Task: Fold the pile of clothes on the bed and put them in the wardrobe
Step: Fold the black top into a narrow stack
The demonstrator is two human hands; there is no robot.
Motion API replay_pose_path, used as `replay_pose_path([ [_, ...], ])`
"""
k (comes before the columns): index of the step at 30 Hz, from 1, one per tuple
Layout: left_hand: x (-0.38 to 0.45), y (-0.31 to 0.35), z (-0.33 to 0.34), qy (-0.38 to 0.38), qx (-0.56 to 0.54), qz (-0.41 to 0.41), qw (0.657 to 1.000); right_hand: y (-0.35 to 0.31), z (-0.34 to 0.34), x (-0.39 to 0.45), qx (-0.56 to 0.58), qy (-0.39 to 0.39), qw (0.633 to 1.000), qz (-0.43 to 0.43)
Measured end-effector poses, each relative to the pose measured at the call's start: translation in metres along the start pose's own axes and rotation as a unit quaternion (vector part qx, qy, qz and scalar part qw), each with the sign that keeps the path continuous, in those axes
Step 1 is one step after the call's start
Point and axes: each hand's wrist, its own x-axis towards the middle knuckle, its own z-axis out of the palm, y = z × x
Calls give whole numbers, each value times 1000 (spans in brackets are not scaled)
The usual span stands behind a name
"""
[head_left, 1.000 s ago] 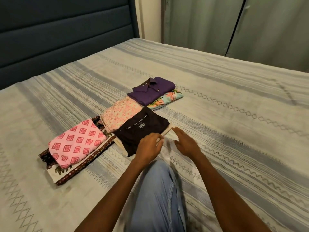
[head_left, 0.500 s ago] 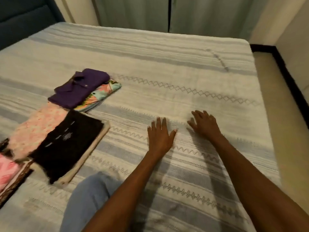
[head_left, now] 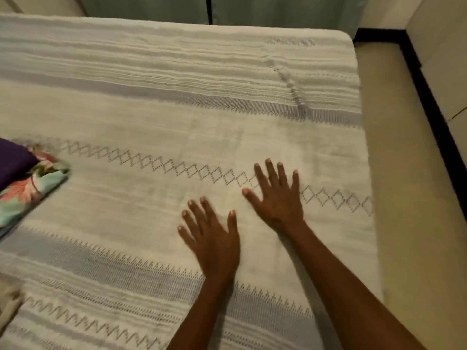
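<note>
My left hand (head_left: 214, 242) and right hand (head_left: 276, 198) lie flat, fingers spread, palms down on the striped woven bedspread (head_left: 177, 102), holding nothing. A folded purple shirt (head_left: 14, 161) rests on a floral garment (head_left: 30, 190) at the bed's left edge. Beige floor (head_left: 404, 173) runs along the right; grey-green wardrobe doors (head_left: 252, 10) stand beyond the bed

Dim, warm indoor light falls evenly across the striped bedspread (head_left: 177, 117), with soft shadows beside both forearms. Motion blur smears the folded clothes (head_left: 22, 180) at the left edge; wide-angle distortion bends the bed's far edge.
</note>
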Motion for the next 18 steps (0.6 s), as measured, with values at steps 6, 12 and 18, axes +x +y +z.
replay_pose_path([
  [6,2,6,8,34,70,3,997,4,-2,3,5,19,1000,-21],
  [12,8,9,18,31,78,-14,996,5,-1,12,4,36,999,-36],
  [18,13,7,20,-5,90,-31,995,5,3,17,-9,5,999,-31],
])
